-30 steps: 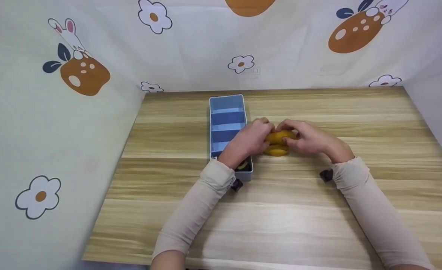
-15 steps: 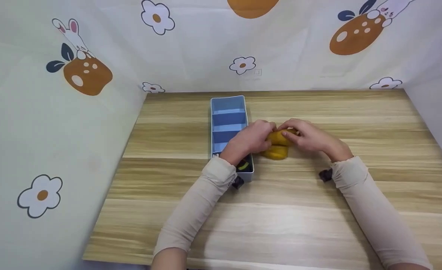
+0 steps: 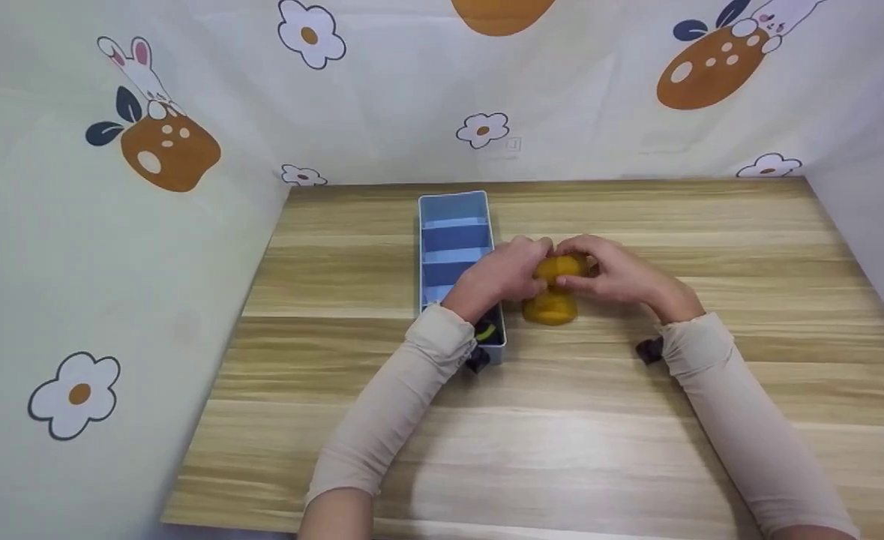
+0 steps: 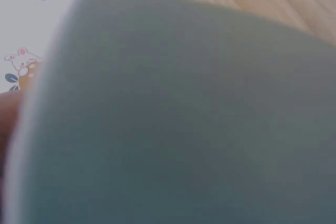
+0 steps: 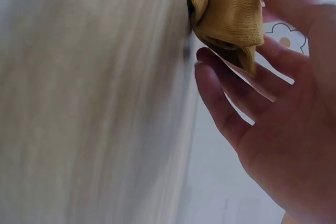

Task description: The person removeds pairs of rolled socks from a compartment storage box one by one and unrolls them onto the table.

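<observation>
A folded mustard-yellow knitted sock (image 3: 549,307) lies on the table just right of a blue divided box, its near part on the wood. My left hand (image 3: 503,274) grips the sock's far left side, fingers curled and partly hidden. Opposite it, my right hand (image 3: 612,271) pinches the far right side between thumb and fingers. In the right wrist view the sock (image 5: 231,14) shows as folded ribbed cloth, with the right hand's fingers (image 5: 215,90) curved around its end. The left wrist view is mostly blocked by the blurred box wall (image 4: 184,103).
The blue box (image 3: 453,202) has several compartments. Its nearest one holds a dark item with a yellow-green band (image 3: 486,331), partly covered by the left wrist. Patterned cloth walls (image 3: 382,105) stand behind and beside the wooden table (image 3: 561,450).
The sock's near part has spread toward me and shows more. The far part has been bunched between my hands, which have shifted only slightly.
</observation>
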Action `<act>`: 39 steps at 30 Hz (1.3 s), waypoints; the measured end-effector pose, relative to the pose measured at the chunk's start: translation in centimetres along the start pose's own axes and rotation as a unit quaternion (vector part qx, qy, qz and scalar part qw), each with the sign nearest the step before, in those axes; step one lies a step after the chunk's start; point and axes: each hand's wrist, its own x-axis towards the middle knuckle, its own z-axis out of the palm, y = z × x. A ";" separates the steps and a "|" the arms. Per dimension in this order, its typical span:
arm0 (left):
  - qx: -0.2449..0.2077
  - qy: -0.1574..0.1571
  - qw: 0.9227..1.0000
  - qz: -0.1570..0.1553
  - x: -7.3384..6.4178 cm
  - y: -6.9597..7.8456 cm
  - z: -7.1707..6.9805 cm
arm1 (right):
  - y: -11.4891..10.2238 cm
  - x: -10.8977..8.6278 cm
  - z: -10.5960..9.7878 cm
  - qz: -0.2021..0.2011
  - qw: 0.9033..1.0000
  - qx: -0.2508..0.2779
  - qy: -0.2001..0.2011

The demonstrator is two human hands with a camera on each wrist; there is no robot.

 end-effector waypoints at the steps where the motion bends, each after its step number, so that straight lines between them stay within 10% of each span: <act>1: 0.000 -0.003 1.000 -0.003 0.0 0.0 0.0 | 0.0 0.0 0.0 -0.001 1.000 -0.002 -0.005; 39: 0.048 -0.041 0.998 -0.015 1.5 1.2 -2.1 | -0.1 0.3 -0.9 0.035 0.999 0.003 -0.028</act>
